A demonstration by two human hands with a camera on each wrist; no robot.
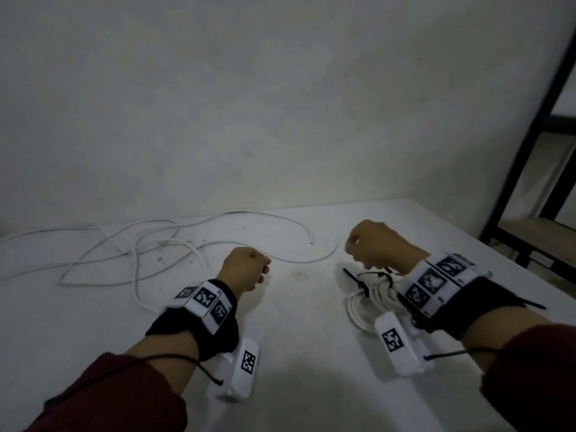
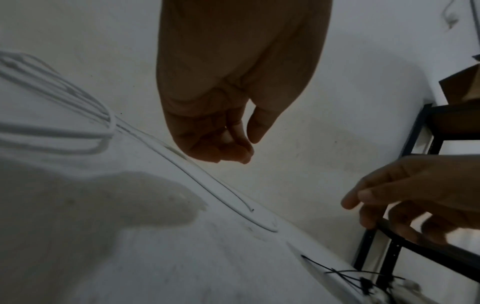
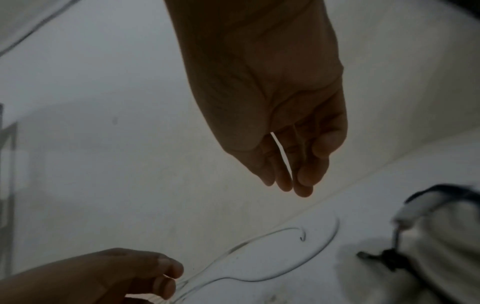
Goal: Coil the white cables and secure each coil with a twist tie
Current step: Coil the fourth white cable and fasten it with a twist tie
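- Left hand, fingers loosely curled, holds nothing.
- Right hand, at its 3 o'clock, likewise empty.
- Tied coil lies under right wrist; loose white cable sprawls at 10 o'clock on desk.

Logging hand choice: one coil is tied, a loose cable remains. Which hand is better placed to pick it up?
Left, probably. The left hand hovers right over the loose cable, holding nothing. The right hand hangs above the tied coil, farther from most of it.
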